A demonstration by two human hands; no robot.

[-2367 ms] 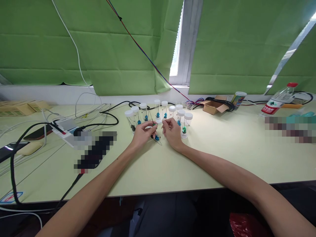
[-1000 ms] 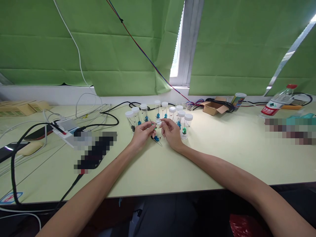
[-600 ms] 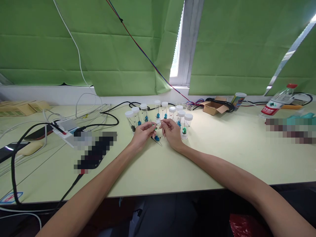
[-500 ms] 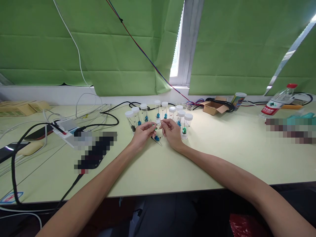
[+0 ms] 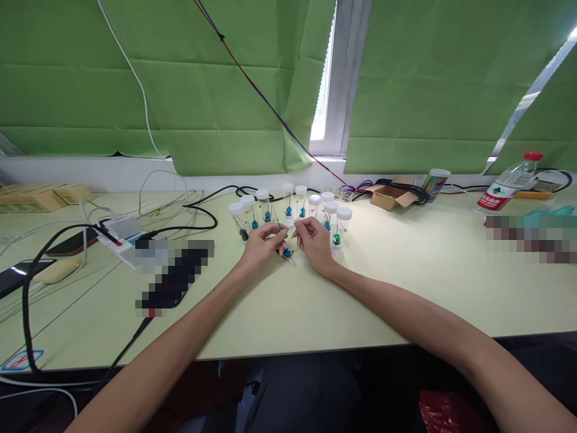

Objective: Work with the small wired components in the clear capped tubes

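Observation:
My left hand (image 5: pixel 261 246) is closed in a pinch around a small greenish part with thin wire, mostly hidden by the fingertips. Close beside it, my right hand (image 5: pixel 314 245) is also pinched, thumb against forefinger; what lies between those fingertips is too small to tell. Just below the fingers, a small blue part (image 5: pixel 287 253) with thin wire legs lies on the table. Around both hands stand several clear vials with white caps, most holding blue parts. One vial (image 5: pixel 344 215) by my right wrist stands near a green part (image 5: pixel 336 239), and a vial (image 5: pixel 237 208) at far left holds a dark part.
On the left are a power strip (image 5: pixel 126 240), tangled cables and a blurred dark object (image 5: pixel 178 276). Behind to the right stand an open cardboard box (image 5: pixel 391 197), a printed can (image 5: pixel 436 184) and a red-capped bottle (image 5: pixel 502 191). The table's front edge (image 5: pixel 315 350) runs beneath my forearms.
My hands stay nearly in place, with only slight shifts of the fingertips. The vials and the blue part on the table have not moved.

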